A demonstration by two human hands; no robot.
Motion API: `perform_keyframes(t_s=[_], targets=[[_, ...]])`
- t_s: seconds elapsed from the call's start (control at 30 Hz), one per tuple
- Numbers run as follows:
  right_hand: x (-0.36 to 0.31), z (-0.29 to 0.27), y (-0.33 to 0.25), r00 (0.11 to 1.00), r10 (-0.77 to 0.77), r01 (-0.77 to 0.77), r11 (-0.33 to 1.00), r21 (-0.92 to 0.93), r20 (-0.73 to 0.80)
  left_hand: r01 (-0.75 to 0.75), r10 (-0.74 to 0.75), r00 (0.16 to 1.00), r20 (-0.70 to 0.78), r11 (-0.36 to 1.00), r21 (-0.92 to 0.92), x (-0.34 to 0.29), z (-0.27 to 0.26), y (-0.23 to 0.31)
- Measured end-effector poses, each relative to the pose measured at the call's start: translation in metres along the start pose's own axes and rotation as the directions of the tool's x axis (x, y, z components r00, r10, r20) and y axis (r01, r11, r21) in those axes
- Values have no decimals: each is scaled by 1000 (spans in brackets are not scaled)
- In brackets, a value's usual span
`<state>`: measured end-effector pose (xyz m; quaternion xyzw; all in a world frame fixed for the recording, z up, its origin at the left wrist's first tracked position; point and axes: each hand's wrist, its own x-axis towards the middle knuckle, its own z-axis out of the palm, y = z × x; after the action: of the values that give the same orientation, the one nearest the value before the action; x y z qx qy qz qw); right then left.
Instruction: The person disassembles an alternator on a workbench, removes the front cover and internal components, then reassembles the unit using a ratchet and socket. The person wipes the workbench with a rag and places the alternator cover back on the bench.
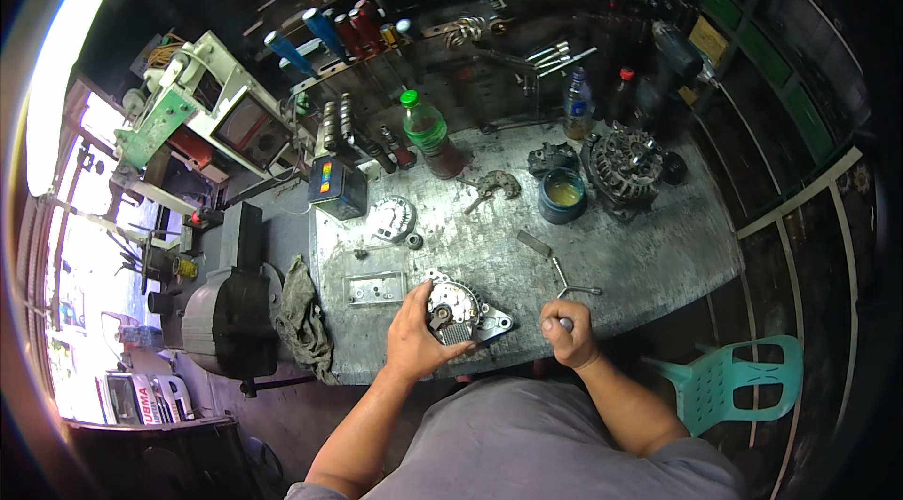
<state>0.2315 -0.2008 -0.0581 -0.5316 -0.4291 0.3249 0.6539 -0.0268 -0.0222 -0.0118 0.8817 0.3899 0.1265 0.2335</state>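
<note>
My left hand (412,338) is wrapped round the side of an alternator (455,301), which lies near the bench's front edge with its round rear side and a finned metal part facing up. To the right, my right hand (571,338) is a closed fist around a tool, of which only a rounded grey end (565,322) shows; its kind is hidden. Just beyond that fist lies a Y-shaped socket wrench (564,282). Left of the alternator sits a shallow clear tray (374,289) with several small parts in it. A round silver cover (391,218) lies farther back.
On the metal bench (649,265) stand a blue tub (562,208) of yellowish stuff, another alternator (623,166), a green-capped bottle (426,128) and a dark box (337,188). A rag (303,317) hangs at the left edge. A green plastic chair (743,382) stands right.
</note>
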Motion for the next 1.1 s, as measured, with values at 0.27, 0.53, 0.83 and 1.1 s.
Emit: perform_keyframes(t_s=[0.27,0.53,0.83,1.1], targets=[[-5,-1,9,996,90,-89,992,-86,6,52,-55,998,-43,996,-76,-6,1,8],[-8,14,9,983,145,-151,988,-44,-114,13,-12,1000,3,983,-185,-5,-4,-5],[-13,32,4,996,42,-62,954,-293,-74,-37,36,999,-10,988,-152,-2,1,-7],[-16,13,7,991,64,-81,985,-150,-115,48,-44,998,44,995,-89,-2,-2,2]])
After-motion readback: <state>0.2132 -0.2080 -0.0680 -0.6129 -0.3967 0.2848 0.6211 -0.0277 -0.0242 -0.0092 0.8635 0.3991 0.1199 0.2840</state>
